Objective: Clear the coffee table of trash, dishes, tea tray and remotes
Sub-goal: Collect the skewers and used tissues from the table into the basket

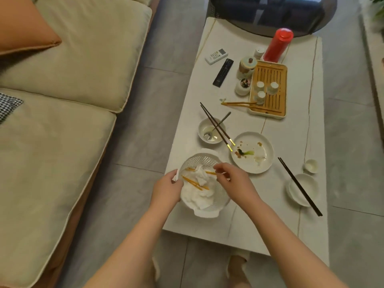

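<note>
Beige sofa cushions [68, 84] fill the room's left side, and beside them the white coffee table [307, 235] runs lengthwise away from the person. At its near left corner the left hand [166, 190] clasps the rim of a perforated white basket [218, 204] holding crumpled tissue [199, 196] and orange sticks [192, 181], while the right hand [232, 179], just right of it, pinches one stick over the basket. Further right lie a soiled plate [252, 152], bowls with chopsticks [299, 187], both remotes [223, 72] and the tea tray [269, 88] with three cups toward the far edge, all nearer the right hand.
</note>
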Motion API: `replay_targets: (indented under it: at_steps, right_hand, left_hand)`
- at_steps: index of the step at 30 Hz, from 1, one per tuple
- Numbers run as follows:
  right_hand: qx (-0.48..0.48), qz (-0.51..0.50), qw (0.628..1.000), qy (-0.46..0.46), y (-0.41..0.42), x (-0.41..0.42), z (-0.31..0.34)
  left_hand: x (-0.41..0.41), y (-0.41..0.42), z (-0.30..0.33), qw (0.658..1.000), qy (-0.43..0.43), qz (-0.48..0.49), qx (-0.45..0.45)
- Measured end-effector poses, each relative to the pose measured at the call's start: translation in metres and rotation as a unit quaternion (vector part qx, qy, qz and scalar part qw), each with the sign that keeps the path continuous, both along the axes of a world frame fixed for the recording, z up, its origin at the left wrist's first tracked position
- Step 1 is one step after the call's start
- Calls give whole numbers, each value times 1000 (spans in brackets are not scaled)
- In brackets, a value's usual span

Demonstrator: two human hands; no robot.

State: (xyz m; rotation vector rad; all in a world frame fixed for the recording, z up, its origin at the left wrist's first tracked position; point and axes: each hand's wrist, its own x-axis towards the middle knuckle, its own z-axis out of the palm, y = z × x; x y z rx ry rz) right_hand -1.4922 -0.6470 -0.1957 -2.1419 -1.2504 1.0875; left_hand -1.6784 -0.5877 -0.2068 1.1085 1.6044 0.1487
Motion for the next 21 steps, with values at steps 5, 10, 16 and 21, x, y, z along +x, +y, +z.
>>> replay_targets:
  at_steps: [5, 10, 16, 21]
  right_hand:
    - [14, -61, 998, 10, 25, -91, 9]
    - [-15, -18, 998, -57, 48, -147, 7]
    - [-74, 4, 989, -128, 73, -151, -16]
    - [-132, -2, 980, -150, 101, -127, -41]
  left_hand:
    - [-99, 41, 12, 1000, 5, 23, 2]
    - [-158, 81, 21, 999, 32, 15, 13]
    - [-173, 127, 12, 999, 40, 2, 10]
    - [-162, 176, 0, 997, 57, -44, 2]
